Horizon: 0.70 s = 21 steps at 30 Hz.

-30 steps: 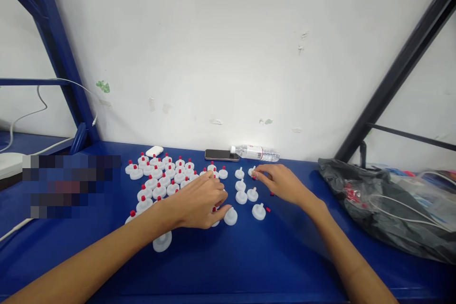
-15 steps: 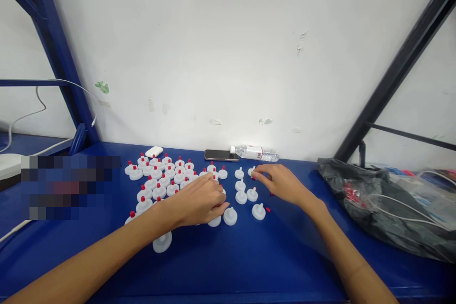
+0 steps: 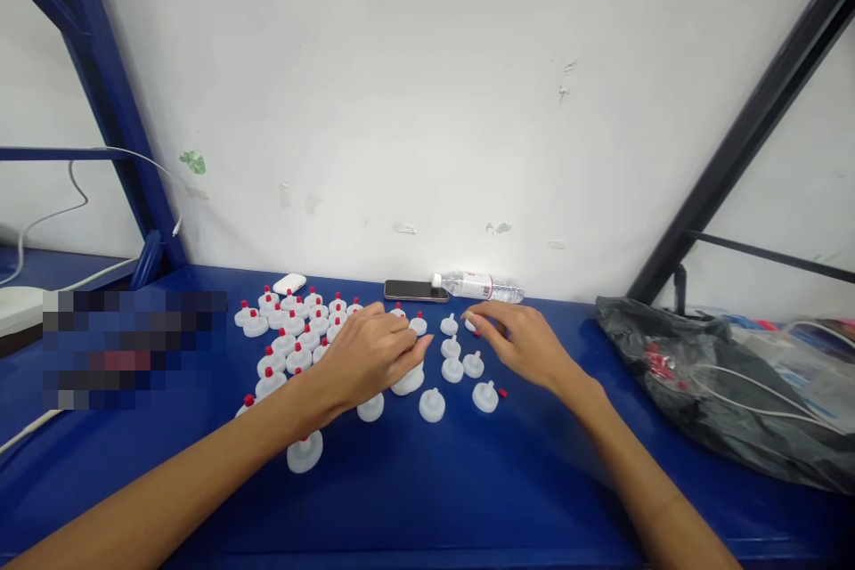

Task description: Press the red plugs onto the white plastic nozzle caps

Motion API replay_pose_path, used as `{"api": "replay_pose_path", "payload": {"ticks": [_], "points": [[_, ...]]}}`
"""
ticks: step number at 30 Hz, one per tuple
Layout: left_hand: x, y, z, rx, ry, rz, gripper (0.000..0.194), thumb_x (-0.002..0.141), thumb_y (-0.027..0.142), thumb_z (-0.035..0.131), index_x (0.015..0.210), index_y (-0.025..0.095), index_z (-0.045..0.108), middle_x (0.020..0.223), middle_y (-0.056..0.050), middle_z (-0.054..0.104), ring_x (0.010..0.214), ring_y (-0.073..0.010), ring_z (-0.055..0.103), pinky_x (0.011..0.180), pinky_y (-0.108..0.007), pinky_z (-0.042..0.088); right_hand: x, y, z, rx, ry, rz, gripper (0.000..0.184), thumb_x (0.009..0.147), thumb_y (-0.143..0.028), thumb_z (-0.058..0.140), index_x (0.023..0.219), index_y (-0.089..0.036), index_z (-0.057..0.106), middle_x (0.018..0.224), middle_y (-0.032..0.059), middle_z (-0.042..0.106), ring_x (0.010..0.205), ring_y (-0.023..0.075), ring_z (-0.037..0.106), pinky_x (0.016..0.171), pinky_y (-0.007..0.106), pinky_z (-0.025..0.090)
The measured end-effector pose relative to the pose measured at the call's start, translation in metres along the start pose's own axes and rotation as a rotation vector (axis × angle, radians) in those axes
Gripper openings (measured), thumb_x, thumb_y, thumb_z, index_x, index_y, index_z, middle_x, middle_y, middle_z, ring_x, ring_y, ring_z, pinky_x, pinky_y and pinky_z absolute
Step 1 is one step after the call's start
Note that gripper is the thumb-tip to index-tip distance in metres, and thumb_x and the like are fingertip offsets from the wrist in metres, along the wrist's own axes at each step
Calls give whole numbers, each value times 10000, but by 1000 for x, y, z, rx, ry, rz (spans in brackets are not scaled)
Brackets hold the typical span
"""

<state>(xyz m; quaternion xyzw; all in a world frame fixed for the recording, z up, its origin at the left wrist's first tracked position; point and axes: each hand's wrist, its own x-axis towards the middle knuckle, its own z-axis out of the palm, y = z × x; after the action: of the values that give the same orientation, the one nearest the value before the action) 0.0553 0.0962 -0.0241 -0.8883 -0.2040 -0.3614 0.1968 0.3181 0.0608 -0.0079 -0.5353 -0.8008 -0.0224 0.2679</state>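
Note:
Many small white plastic caps [image 3: 294,340], most with a red plug on top, stand in rows on the blue bench [image 3: 427,490]. Several plain white caps [image 3: 452,369] stand to their right. My left hand [image 3: 374,356] hovers low over the near end of the rows, fingers stretched forward and close together. One white cap [image 3: 408,382] lies just under its edge. My right hand [image 3: 525,343] is curled, its fingertips pinched on a white cap [image 3: 471,323] at the back of the plain group. A loose red plug [image 3: 502,393] lies beside the nearest cap [image 3: 484,397].
A phone [image 3: 415,289] and a lying water bottle [image 3: 479,287] rest against the white wall. A crumpled black plastic bag [image 3: 708,392] with red pieces inside fills the right side. Blue frame posts [image 3: 100,89] rise at left, a dark brace [image 3: 754,125] at right.
My left hand has lifted and moved forward, away from me, uncovering white caps near the front. My right hand's fingertips shifted slightly up at the same cap.

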Motion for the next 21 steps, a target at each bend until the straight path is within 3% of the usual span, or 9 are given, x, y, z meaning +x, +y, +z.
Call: {"api": "replay_pose_path", "payload": {"ticks": [3,9,15,21], "points": [[3,-3,-1,19,118,-62,489,1039,202,467,549,211,466,503,52,473,495,-130,358,583,-339,291,-3,-23,4,59,3,-67,351,1044,-501,485,1163,-269,721,1003,26,786,687,169,675,699,296,464],[5,-3,-6,35,263,-179,494,1019,183,473,528,212,426,489,68,416,478,-119,305,555,-315,304,-9,-63,23,14,-110,-219,529,977,-613,559,1351,-244,624,993,51,784,756,198,707,641,288,397],[5,6,-4,31,278,-163,471,1006,158,452,538,210,448,499,62,428,481,-116,336,550,-311,303,-8,-59,35,7,-91,-226,437,1028,-572,489,1233,-222,654,956,57,774,712,183,675,609,280,353],[2,5,1,32,243,-142,466,1015,149,428,553,212,450,496,57,443,487,-123,327,555,-307,285,-9,-58,32,-14,-94,-264,338,1035,-492,513,1089,-197,669,895,47,737,702,177,644,593,280,299]]}}
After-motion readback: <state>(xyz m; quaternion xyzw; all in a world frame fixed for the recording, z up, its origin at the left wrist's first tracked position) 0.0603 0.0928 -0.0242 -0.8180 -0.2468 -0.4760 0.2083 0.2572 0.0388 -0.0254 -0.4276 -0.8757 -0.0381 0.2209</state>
